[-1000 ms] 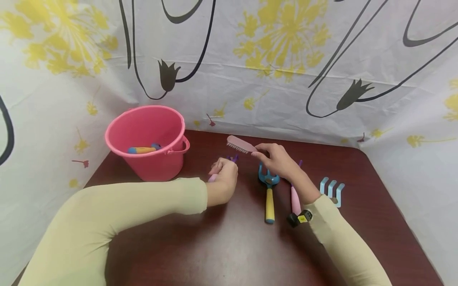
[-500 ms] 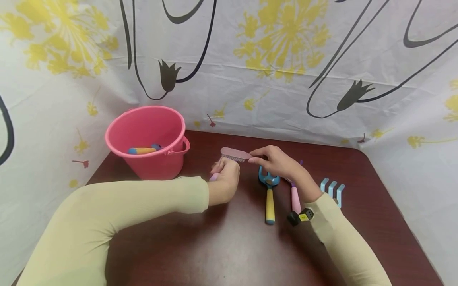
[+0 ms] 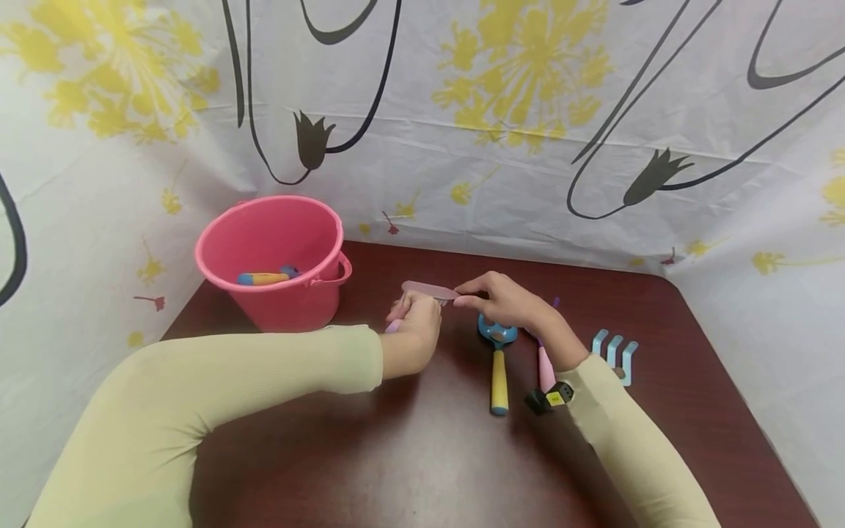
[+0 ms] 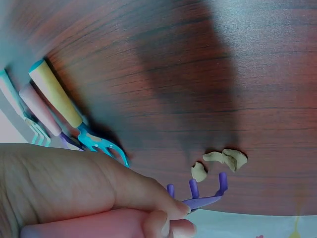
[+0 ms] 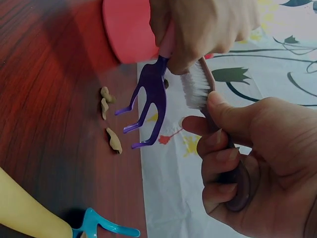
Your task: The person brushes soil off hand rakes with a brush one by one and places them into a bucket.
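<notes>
Rake (image 5: 152,77) | right of bucket (image 3: 297,304), apart from it | left grip (image 3: 419,324) clenched round its handle | right grip (image 3: 505,299) grasping brush (image 3: 429,290) by handle | risk, judged: brush could scrape left grip; cause, bristles (image 5: 194,89) close beside it

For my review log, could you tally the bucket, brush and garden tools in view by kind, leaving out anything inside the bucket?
Bucket: 1
Brush: 1, in the right hand
Pronged tools: 3, purple rake in the left hand, yellow-handled fork, light blue rake
Kind unclear: 1, pink-handled tool on the table, head largely hidden
Total: 6
</notes>
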Demonstrator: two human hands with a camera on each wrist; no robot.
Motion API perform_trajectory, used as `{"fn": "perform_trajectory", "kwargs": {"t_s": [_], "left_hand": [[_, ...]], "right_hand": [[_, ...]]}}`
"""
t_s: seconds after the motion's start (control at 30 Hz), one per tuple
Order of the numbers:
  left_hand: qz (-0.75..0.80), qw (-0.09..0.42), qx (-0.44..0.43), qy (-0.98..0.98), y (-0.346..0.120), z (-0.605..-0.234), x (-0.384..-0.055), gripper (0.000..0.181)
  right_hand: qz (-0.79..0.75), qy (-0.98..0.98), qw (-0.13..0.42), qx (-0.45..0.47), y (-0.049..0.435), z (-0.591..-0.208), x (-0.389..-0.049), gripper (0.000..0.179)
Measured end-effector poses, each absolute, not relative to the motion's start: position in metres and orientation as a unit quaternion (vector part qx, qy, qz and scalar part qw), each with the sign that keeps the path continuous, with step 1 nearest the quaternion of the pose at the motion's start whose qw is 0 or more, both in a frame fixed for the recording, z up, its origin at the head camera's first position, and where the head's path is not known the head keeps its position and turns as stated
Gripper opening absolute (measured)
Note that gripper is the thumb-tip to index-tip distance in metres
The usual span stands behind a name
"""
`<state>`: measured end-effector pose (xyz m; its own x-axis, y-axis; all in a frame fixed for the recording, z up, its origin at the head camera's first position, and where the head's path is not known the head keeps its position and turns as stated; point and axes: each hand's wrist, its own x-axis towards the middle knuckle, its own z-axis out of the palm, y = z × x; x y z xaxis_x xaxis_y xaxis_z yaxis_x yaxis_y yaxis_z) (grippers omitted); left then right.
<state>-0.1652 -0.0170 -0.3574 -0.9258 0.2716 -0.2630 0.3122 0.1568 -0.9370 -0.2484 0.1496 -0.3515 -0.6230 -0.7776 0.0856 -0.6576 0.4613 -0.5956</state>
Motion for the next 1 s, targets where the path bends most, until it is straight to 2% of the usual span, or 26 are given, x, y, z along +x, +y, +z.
{"fn": "perform_trajectory", "kwargs": {"t_s": [0.23,0.7,1.0], "left_hand": [[-0.618,0.032,0.197,0.761,-0.018,-0.358,-0.164,0.005],[-0.567,0.009,0.187,0.802,-0.021,-0.348,-0.169,0.013],[-0.549,0.016,0.196,0.812,-0.018,-0.345,-0.168,0.015]], "right_hand": [[-0.294,0.851,0.093,-0.424,0.146,-0.355,-0.250,0.028],[-0.301,0.870,0.079,-0.382,0.142,-0.356,-0.251,0.027],[-0.298,0.877,0.092,-0.366,0.144,-0.353,-0.250,0.029]]}}
